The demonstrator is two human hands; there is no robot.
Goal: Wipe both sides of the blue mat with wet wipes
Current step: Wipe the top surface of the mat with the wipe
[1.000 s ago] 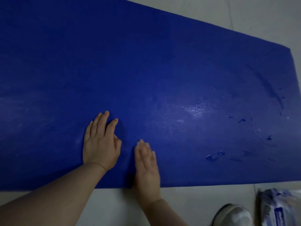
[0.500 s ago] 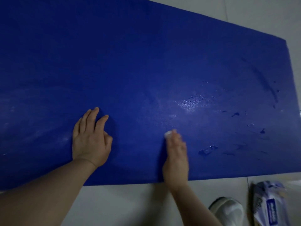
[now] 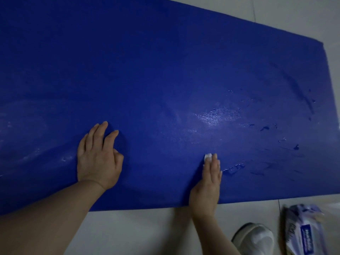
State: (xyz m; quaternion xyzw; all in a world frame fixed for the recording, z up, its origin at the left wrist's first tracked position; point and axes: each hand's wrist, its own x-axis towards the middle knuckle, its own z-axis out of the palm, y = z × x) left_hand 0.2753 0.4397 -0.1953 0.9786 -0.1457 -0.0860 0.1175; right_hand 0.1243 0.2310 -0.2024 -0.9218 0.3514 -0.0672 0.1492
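Observation:
The big blue mat [image 3: 165, 74] lies flat on the pale floor and fills most of the view. Wet streaks and droplets glisten on its right half. My left hand [image 3: 98, 157] rests flat on the mat near the front edge, fingers spread. My right hand [image 3: 209, 183] lies on the mat to the right with straight fingers, pressing a small white wet wipe [image 3: 208, 157] against the surface; only a bit of the wipe shows past the fingertips.
A pack of wet wipes [image 3: 303, 230] lies on the tiled floor [image 3: 139, 234] at the bottom right. Beside it a white shoe toe [image 3: 255, 236] shows. The mat's near edge runs just behind my wrists.
My right hand has slid to the right along the mat with the wipe under its fingers. My left hand has stayed planted on the mat.

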